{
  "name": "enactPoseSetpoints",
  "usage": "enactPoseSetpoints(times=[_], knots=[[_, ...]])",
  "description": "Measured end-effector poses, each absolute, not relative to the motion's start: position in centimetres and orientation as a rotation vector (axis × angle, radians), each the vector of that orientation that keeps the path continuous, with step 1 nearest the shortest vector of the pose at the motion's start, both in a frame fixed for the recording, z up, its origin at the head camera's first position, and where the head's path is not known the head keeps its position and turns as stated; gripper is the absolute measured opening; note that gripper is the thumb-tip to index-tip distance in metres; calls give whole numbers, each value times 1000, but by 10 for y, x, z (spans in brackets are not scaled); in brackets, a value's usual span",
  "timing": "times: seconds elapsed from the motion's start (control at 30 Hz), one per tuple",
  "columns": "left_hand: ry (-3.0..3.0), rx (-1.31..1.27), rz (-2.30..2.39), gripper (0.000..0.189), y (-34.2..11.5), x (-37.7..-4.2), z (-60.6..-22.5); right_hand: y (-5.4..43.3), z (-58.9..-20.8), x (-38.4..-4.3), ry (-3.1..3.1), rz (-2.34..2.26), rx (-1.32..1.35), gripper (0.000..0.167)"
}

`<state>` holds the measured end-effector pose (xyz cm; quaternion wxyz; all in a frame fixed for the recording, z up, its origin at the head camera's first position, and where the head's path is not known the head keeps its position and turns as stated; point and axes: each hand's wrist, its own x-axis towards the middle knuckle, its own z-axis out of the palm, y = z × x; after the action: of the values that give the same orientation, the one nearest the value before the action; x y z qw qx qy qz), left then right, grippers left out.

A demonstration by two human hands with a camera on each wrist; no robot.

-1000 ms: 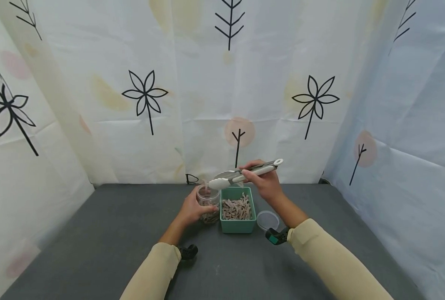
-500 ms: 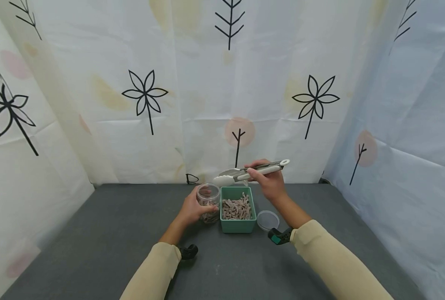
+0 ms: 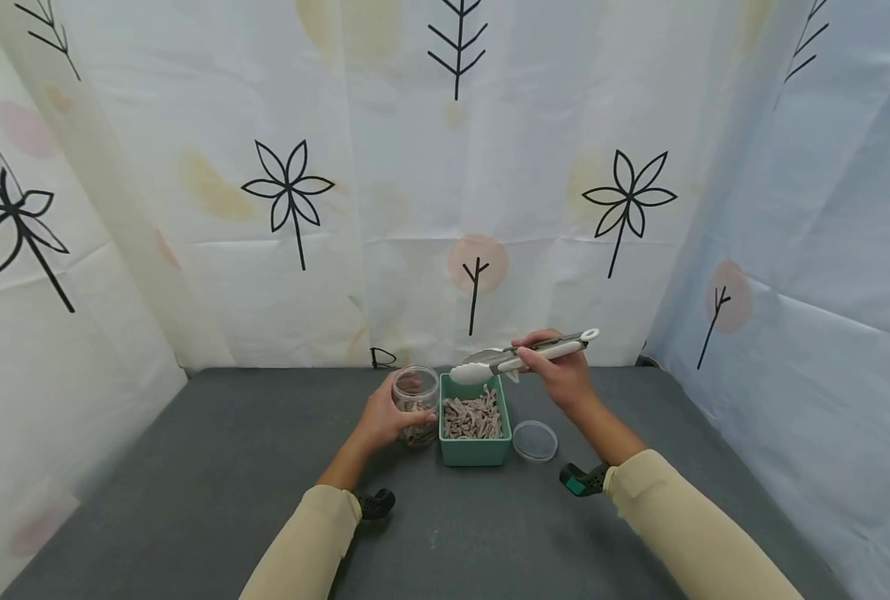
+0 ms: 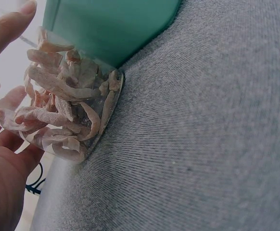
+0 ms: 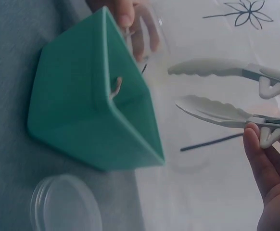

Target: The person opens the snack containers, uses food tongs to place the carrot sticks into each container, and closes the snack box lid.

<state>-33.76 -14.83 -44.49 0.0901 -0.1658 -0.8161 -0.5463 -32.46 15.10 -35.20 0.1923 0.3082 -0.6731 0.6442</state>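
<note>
My left hand grips a clear jar on the table, fingers curled round its far side and thumb across the front. Pale, twisted dried strips fill the jar's lower part in the left wrist view. Touching or nearly touching the jar on its right is a green rectangular bin with a heap of similar strips. Above that bin my right hand holds white-and-grey tongs. Their scalloped tips are spread apart with nothing between them in the right wrist view.
A clear round lid lies on the dark grey table, just right of the bin. Behind the table's far edge hangs a white curtain with plant drawings. More curtain encloses both sides.
The tongs have moved right, from over the jar's mouth to above the green bin, with my right hand. A strip seen at the jar's mouth earlier no longer shows there. My left hand stays put.
</note>
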Motion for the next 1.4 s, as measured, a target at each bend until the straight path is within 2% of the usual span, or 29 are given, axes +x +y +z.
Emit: enactPoseSetpoints(times=[0.6, 0.9, 1.13, 1.3, 1.4], knots=[[-2419, -482, -1621, 85, -147, -341, -448, 181, -358, -338, -2186, 1878, 1004, 29], [-2427, -556, -1610, 80, -141, -314, -419, 182, -356, -342, -2336, 1894, 1139, 37], [-2420, -553, -1622, 79, -141, -311, -416, 175, -361, -344, -2405, 1686, 1220, 33], [-2440, -542, -1637, 80, -143, -310, -412, 169, -364, -341, -2403, 1641, 1133, 29], [-2436, -540, -1636, 81, -144, -314, -418, 163, -356, -328, -2421, 1617, 1050, 26]])
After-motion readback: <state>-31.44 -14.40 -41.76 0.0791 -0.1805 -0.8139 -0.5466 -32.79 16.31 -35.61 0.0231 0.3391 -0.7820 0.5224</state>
